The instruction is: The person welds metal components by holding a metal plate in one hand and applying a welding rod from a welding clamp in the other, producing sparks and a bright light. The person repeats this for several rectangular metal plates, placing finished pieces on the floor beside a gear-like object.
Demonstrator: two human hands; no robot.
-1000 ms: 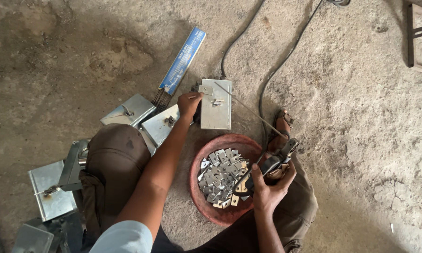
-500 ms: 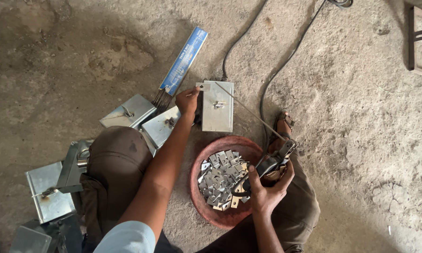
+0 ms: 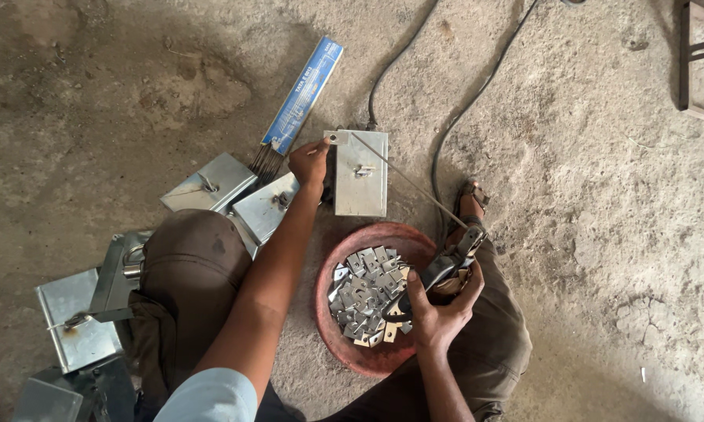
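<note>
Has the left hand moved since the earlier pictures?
Yes. The left hand has slid left off the metal box face to its left edge, toward the blue packet.

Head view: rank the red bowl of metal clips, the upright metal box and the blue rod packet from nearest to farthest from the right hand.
From the right hand, which grips a welding rod holder:
1. Red bowl of metal clips, just beside it, toward the left hand's side.
2. Upright metal box, farther up, touched by the left hand.
3. Blue rod packet, beyond the box, farthest.

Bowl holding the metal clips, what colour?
Reddish-brown bowl, clearest in the head view.
</note>
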